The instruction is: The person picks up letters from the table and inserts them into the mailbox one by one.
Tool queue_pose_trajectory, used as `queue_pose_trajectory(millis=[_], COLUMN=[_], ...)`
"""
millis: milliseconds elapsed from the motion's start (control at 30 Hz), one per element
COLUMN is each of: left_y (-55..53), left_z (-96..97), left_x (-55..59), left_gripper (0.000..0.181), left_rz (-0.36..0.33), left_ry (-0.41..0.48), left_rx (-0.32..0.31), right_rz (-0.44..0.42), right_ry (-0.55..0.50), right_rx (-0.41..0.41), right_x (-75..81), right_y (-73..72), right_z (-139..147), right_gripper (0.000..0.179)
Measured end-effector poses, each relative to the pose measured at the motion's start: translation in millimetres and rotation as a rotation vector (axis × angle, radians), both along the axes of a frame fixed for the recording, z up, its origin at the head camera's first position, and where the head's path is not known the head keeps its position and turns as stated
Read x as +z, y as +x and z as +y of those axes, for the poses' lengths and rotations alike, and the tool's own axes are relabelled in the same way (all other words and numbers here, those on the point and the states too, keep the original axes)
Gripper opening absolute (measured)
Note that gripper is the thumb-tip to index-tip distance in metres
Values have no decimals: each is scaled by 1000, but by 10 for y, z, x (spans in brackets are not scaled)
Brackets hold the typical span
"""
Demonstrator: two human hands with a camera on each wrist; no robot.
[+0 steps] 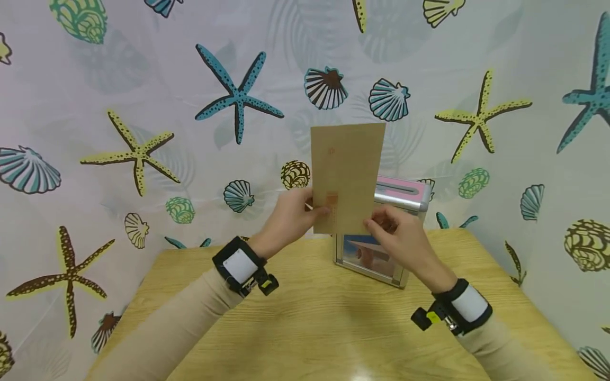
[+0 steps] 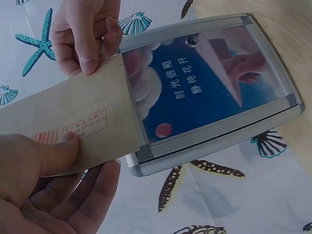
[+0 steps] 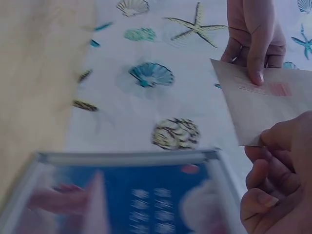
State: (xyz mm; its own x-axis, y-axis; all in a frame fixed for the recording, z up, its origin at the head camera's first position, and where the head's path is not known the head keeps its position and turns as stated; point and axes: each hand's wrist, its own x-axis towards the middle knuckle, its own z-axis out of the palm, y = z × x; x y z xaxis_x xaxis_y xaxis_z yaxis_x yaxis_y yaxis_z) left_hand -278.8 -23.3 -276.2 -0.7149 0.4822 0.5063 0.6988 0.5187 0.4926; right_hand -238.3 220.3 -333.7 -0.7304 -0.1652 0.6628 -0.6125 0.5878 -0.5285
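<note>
A brown paper envelope [image 1: 347, 172] with red print is held upright, raised above the table. My left hand [image 1: 296, 214] pinches its lower left edge, thumb over the printed corner [image 2: 87, 122]. Thumb and fingers of my right hand [image 1: 402, 233] pinch its lower right corner [image 3: 253, 139]. Behind the envelope and partly hidden by it stands a silver-framed letter box [image 1: 369, 259]. It has a pink top with a long handle or slot [image 1: 397, 186], and white characters on a blue picture front [image 2: 180, 83].
The box stands on a wood-grain table [image 1: 276, 307] toward its back edge. A white cloth [image 1: 267, 53] printed with starfish and shells hangs behind the table and at both sides. Each wrist wears a black strap [image 1: 238, 264] with a small camera.
</note>
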Motion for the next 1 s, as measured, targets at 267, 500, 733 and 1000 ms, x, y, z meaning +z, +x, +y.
queue_pose_trajectory(millis=[267,500,733,1000], left_y=[-323,-583,-798,-1001], left_z=[414,724,904,1022], left_x=[460,533,479,365], left_gripper=[33,29,29,27], left_rz=[42,-4,-46,-87], left_ry=[11,-11,-55,-26], left_rx=[-32,-17,16,-2], right_rz=[124,245,308,287], right_ry=[29,43,-21,-10], right_rx=[-133,-186,-188,-175], right_x=[659,1052,1347,1391], right_y=[-320,-468,-495,-584], right_z=[360,611,728,764], right_gripper=[14,18,16,16])
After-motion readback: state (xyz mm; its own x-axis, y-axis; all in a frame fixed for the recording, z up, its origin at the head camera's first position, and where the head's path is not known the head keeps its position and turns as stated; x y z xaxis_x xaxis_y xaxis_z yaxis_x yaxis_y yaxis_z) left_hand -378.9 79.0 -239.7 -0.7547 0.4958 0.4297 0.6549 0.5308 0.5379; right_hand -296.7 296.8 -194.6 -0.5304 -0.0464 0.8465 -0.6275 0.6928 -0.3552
